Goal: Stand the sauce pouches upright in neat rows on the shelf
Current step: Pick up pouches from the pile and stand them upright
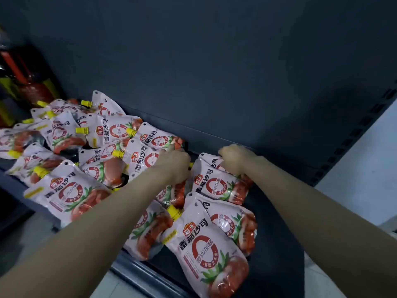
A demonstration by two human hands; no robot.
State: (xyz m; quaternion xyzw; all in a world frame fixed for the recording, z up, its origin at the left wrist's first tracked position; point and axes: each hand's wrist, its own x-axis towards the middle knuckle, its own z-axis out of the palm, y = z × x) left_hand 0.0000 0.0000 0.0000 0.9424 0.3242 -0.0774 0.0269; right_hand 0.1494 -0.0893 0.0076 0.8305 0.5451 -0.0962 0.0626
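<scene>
Mostly, sauce pouches [71,192] lay flat, jumbled on dark shelf [277,250]. Left hand [175,163] curled on pouch [148,160] mid-pile. Right hand [235,158] closed tight on top of another pouch [217,186] near back wall [214,72].

White sauce pouches [211,250] printed with red rings, black characters, green leaves and red tomatoes; yellow caps [81,130]. Under them, a dark grey shelf [277,244]; behind the pouches, a matching dark grey back panel [214,61]. Left of the pouches, dark red bottles [32,87], blurred.
</scene>
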